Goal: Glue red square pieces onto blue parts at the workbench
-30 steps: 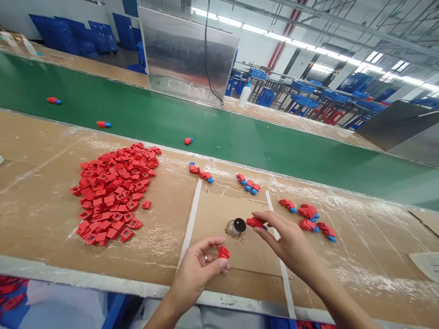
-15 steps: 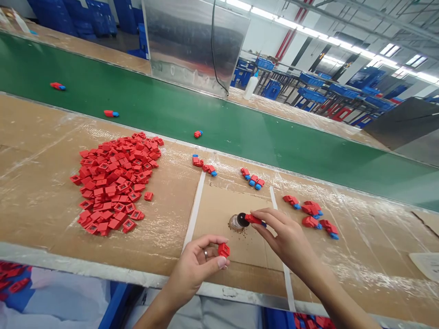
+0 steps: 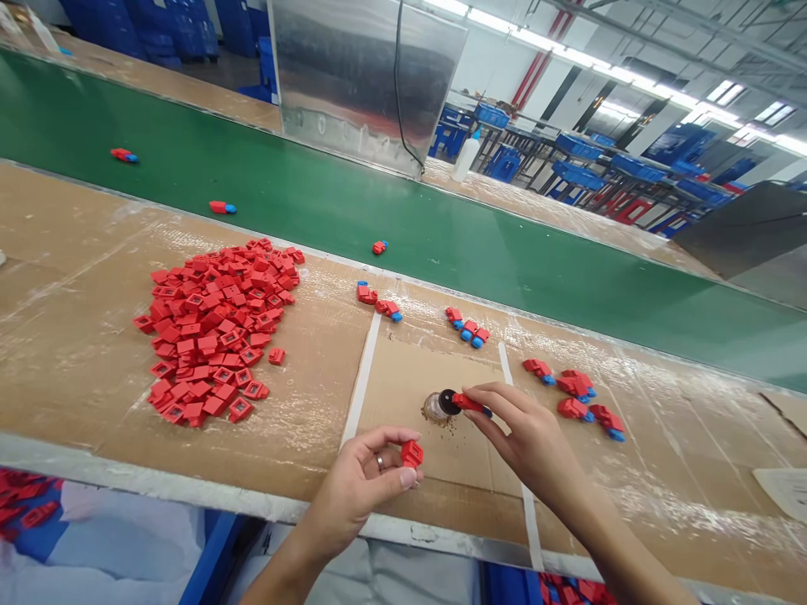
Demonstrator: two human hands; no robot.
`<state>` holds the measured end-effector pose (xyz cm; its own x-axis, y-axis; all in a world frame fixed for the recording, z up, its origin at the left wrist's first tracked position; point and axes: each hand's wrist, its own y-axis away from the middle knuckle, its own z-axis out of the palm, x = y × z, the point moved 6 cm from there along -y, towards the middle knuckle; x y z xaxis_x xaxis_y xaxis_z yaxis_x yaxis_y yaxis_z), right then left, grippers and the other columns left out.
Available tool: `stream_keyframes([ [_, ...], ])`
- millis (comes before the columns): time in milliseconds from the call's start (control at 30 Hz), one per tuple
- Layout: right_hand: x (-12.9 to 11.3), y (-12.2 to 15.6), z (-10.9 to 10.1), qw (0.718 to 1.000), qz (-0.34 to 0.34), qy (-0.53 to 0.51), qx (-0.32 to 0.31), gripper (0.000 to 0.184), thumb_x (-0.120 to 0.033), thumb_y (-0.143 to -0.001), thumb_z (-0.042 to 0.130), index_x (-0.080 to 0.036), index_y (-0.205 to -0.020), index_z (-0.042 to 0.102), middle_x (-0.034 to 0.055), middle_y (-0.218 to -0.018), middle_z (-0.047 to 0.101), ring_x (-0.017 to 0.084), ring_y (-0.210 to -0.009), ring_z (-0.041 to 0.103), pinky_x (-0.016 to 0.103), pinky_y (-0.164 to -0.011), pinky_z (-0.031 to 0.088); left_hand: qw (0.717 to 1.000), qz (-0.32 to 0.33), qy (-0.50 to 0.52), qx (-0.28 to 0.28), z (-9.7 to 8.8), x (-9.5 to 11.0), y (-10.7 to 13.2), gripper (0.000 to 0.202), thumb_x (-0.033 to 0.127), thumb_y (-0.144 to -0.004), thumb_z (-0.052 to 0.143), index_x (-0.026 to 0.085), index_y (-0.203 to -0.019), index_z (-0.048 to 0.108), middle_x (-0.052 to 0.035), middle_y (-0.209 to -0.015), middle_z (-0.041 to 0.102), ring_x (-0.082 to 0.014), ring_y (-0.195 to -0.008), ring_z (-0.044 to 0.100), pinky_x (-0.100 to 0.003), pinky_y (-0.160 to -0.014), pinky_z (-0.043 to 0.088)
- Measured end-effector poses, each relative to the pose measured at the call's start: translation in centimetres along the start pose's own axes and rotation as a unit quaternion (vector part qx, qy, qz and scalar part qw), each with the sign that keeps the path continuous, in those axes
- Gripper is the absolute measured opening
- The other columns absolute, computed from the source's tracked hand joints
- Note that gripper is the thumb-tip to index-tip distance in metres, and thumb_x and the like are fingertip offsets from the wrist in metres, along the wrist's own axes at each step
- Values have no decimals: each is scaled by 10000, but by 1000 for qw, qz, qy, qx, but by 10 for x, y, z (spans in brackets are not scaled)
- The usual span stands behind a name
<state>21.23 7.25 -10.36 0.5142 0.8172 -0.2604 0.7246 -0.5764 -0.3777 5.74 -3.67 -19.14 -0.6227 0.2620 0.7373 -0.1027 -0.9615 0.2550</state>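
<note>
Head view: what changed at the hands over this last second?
The right hand has turned the red part with a blue end it pinches, and moved it left so that its red tip now touches the dark top of a small jar. The left hand still pinches a red block, and the heap of red blocks is unchanged.

We work at a cardboard-covered bench (image 3: 76, 252) holding a heap of red plastic pieces (image 3: 214, 332), some red-and-blue pieces (image 3: 571, 386), and a small jar (image 3: 435, 409) between white tape strips (image 3: 362, 378).
</note>
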Motion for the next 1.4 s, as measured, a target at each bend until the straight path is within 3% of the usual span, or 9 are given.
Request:
stream_keyframes([
  [200,-2,-1,1,1000,1,-5,-8,175,-200,-948,564,-197,-1119,599,51,-1039,676,181,-932,653,304,-773,536,1000,0,9,1,-1,0,1,336,231,-766,780,225,-1083,672,11,-885,644,-85,-821,629,-206,-805,486],
  [467,-4,-6,-16,1000,3,1,31,174,-233,-944,579,-207,-1115,601,56,-1030,675,184,-944,649,312,-796,538,1000,2,11,8,-1,0,0,356,234,-753,789,212,-1091,681,-4,-882,681,-92,-819,638,-215,-817,480],
  [667,-3,-6,-15,999,27,-14,27,177,-261,-953,557,-219,-1116,610,65,-1045,683,201,-953,657,338,-800,551,999,12,-26,37,0,0,0,412,291,-749,791,193,-1126,657,-12,-844,689,-119,-804,647,-253,-810,494],
  [967,-4,-3,-13,999,42,-14,24,177,-251,-943,574,-221,-1112,616,43,-1058,680,182,-957,656,305,-779,543,998,16,-47,29,5,-1,2,345,303,-786,753,195,-1095,644,-21,-888,677,-153,-882,664,-302,-895,493],
  [1200,-29,3,-23,989,69,-124,44,149,-227,-921,606,-239,-1068,628,37,-1005,687,165,-904,660,265,-773,544,996,21,-82,25,11,4,4,321,302,-811,723,193,-1100,639,-29,-916,655,-159,-906,639,-298,-892,482],
  [1400,-49,14,-5,977,94,-190,31,176,-233,-921,605,-232,-1096,625,35,-975,691,146,-867,663,235,-750,551,996,11,-90,23,9,4,3,351,316,-795,737,185,-1107,644,-46,-906,678,-171,-876,640,-299,-847,476],
])
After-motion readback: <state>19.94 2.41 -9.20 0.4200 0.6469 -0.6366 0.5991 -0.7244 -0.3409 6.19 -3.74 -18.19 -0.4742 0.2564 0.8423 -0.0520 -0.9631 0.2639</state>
